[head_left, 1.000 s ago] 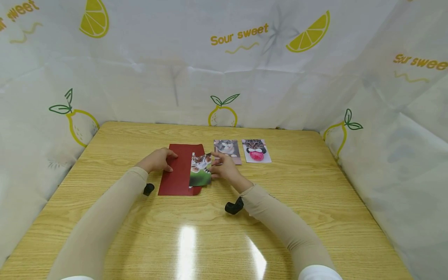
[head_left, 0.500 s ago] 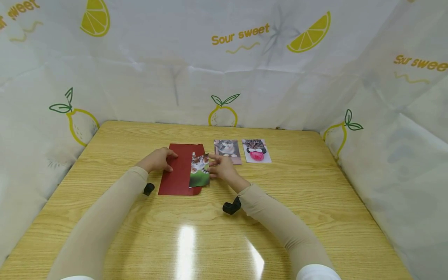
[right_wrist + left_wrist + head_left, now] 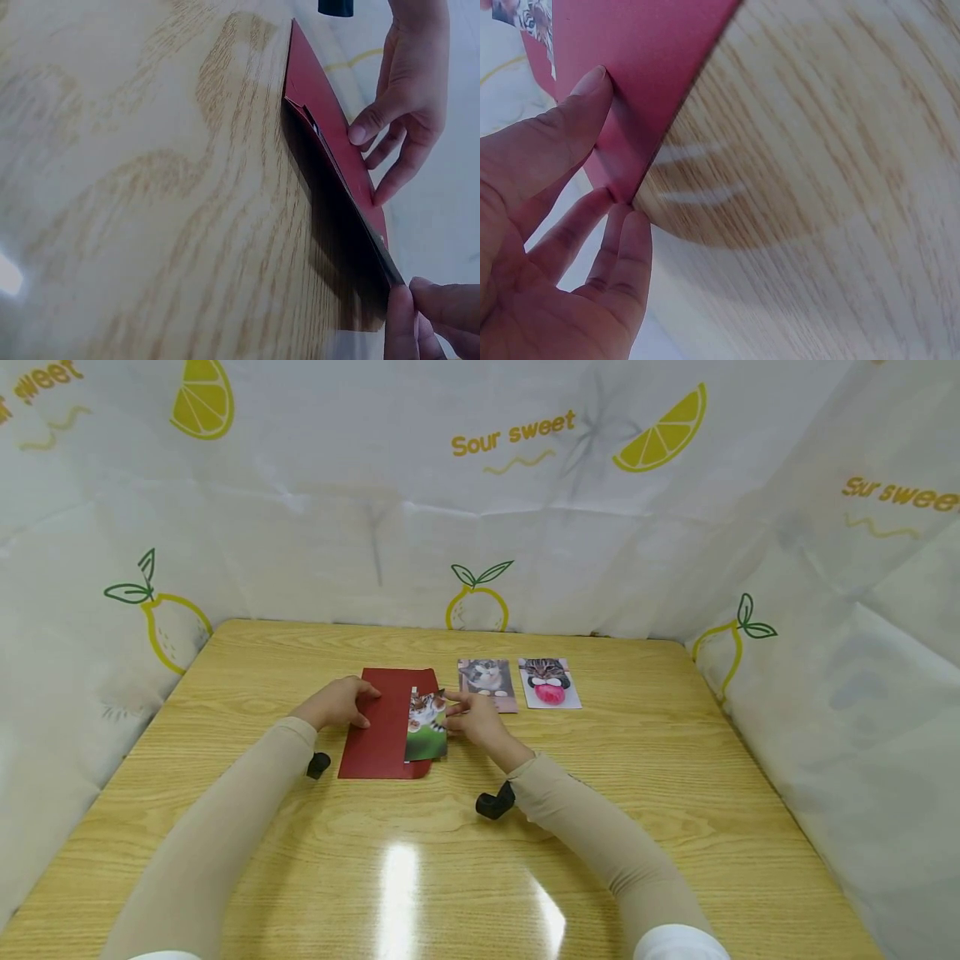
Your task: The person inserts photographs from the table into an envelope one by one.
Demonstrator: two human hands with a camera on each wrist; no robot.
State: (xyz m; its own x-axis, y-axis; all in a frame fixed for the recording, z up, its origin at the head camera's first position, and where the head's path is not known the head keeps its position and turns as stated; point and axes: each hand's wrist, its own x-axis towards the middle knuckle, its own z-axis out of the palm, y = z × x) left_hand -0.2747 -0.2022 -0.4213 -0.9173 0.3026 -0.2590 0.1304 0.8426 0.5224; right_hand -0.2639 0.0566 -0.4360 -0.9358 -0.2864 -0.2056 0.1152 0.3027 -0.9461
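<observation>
A red paper envelope (image 3: 384, 727) lies on the wooden table, its flap side to the right. My left hand (image 3: 341, 703) holds its left side; in the left wrist view the thumb (image 3: 592, 94) rests on top while the fingertips meet the edge. A glossy tiger photo card (image 3: 427, 727) sits at the envelope's mouth, its left part apparently inside. With thumb and fingers, my right hand (image 3: 480, 725) pinches the card's right edge. Seen from the right wrist, the card (image 3: 352, 225) is edge-on and dark, tilted up from the table.
Two more photo cards lie behind and right of the right hand: a grey-and-white kitten card (image 3: 487, 681) and a tabby cat card with a pink ball (image 3: 550, 683). A white curtain with lemon prints (image 3: 300, 552) surrounds the table (image 3: 637, 760).
My right hand has shifted slightly left with the tiger card, so a narrower strip of it shows outside the envelope. The left hand and the envelope have stayed put.
</observation>
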